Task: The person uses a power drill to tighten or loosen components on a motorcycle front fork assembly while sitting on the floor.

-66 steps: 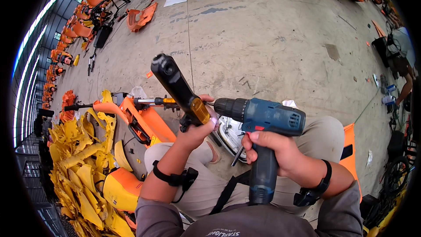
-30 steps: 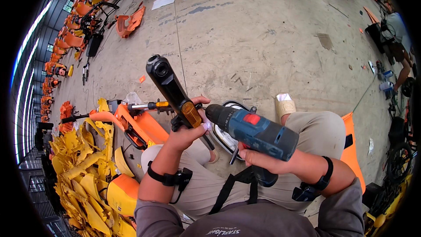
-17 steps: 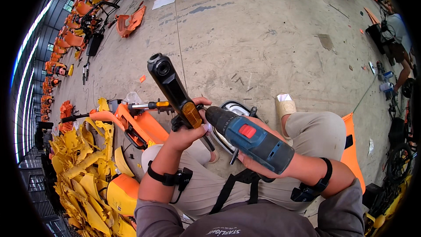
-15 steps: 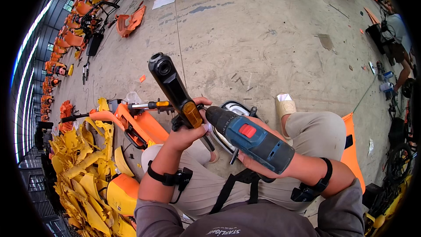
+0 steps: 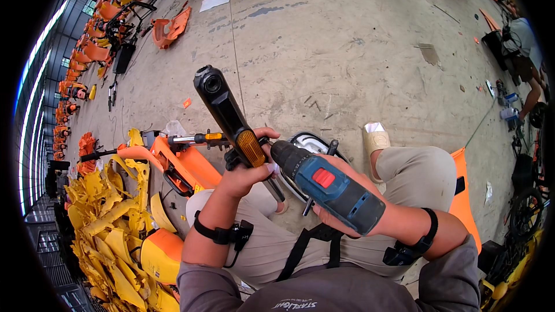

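Observation:
My left hand [image 5: 245, 178] is closed around a long black vehicle part [image 5: 222, 104] with a round socket at its far end and an amber reflector [image 5: 251, 148] near my thumb. My right hand [image 5: 341, 173] grips a blue and black cordless drill [image 5: 332, 184] with a red switch on top. The drill's chuck points left at the black part, close to my left fingers; the bit's tip is hidden, so contact cannot be told. Beneath both hands lies a black-rimmed part with a pale metal frame [image 5: 306, 141], partly covered by the drill.
Broken yellow panels [image 5: 110, 237] are heaped at the left, beside an orange scooter body piece [image 5: 191, 167]. Another orange panel [image 5: 171, 28] lies farther off. Rows of orange scooters [image 5: 87, 58] line the left wall. At the right edge a co-worker's arm [image 5: 532, 97] reaches down.
The black part's far end has shifted very slightly left and up. The drill has tilted and moved a little down and left. Both hands keep their hold.

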`<act>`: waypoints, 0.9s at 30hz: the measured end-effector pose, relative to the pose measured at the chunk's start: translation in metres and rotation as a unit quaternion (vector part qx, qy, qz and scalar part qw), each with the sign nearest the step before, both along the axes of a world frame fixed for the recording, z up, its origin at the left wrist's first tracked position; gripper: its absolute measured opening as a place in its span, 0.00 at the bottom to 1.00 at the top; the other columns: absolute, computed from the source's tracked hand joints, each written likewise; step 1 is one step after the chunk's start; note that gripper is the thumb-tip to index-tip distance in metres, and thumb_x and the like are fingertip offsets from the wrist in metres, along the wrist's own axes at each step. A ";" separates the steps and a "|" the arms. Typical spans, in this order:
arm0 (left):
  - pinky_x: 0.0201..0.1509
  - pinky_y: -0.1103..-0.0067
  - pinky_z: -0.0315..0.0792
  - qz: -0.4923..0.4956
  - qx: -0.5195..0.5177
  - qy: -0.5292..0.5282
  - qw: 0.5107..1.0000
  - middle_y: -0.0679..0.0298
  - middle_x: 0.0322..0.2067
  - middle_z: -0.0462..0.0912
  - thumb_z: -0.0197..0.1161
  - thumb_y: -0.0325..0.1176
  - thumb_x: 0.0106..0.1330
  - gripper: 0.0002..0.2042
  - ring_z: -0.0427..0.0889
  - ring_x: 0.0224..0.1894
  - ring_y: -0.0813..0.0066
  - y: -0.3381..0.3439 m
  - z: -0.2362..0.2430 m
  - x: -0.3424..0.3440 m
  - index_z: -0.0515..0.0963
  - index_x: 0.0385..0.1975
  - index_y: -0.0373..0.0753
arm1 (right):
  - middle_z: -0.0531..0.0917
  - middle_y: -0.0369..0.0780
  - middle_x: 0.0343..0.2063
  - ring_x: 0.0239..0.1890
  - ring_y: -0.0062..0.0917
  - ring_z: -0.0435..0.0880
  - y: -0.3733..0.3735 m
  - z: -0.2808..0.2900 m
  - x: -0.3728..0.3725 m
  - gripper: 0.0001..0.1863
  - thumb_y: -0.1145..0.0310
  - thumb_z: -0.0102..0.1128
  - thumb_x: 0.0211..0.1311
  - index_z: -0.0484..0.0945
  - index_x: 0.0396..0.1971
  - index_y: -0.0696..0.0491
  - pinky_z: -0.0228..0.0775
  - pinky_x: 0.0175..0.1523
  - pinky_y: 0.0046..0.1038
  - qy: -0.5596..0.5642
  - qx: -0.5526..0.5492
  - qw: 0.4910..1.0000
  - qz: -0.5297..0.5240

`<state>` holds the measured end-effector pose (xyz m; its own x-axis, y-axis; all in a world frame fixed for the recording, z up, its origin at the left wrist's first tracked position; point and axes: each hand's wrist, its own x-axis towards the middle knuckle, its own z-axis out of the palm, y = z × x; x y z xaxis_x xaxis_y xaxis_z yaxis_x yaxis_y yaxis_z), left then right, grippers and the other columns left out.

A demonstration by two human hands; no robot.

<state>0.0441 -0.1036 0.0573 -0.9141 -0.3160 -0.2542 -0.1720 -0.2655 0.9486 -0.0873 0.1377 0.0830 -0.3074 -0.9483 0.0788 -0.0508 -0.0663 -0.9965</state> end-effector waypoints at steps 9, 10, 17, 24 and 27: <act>0.37 0.80 0.76 0.001 0.061 0.010 0.998 0.69 0.27 0.77 0.62 0.24 0.52 0.42 0.80 0.30 0.76 0.000 0.003 -0.002 0.57 0.73 0.32 | 0.87 0.38 0.38 0.37 0.25 0.87 -0.002 -0.003 0.001 0.45 0.73 0.68 0.55 0.55 0.72 0.53 0.78 0.45 0.27 0.032 -0.016 0.999 -0.011; 0.37 0.79 0.76 -0.005 0.082 -0.001 0.997 0.69 0.29 0.77 0.62 0.24 0.51 0.43 0.80 0.31 0.76 -0.001 0.003 -0.002 0.56 0.74 0.33 | 0.86 0.38 0.38 0.37 0.26 0.87 -0.002 -0.003 0.001 0.45 0.73 0.69 0.55 0.55 0.72 0.52 0.78 0.45 0.27 0.034 -0.009 0.999 -0.014; 0.37 0.77 0.76 -0.008 0.123 -0.005 0.992 0.68 0.36 0.71 0.61 0.22 0.50 0.40 0.80 0.31 0.75 -0.002 0.000 -0.002 0.62 0.70 0.34 | 0.85 0.40 0.44 0.40 0.26 0.87 -0.002 -0.016 0.002 0.44 0.72 0.70 0.54 0.59 0.71 0.52 0.76 0.47 0.27 0.046 -0.005 0.998 -0.029; 0.38 0.78 0.75 0.002 0.098 -0.014 0.995 0.66 0.36 0.76 0.60 0.21 0.51 0.36 0.79 0.34 0.76 0.002 0.002 -0.004 0.64 0.67 0.34 | 0.83 0.40 0.45 0.40 0.26 0.86 -0.001 -0.015 0.003 0.44 0.72 0.70 0.55 0.58 0.72 0.52 0.76 0.47 0.27 0.035 -0.002 0.999 -0.022; 0.38 0.78 0.76 -0.002 0.094 -0.006 0.996 0.65 0.36 0.78 0.60 0.20 0.52 0.36 0.79 0.35 0.76 0.004 0.003 -0.007 0.63 0.68 0.34 | 0.83 0.39 0.44 0.40 0.26 0.86 -0.001 -0.015 0.004 0.44 0.72 0.69 0.55 0.58 0.72 0.52 0.76 0.46 0.27 0.057 0.006 0.998 -0.037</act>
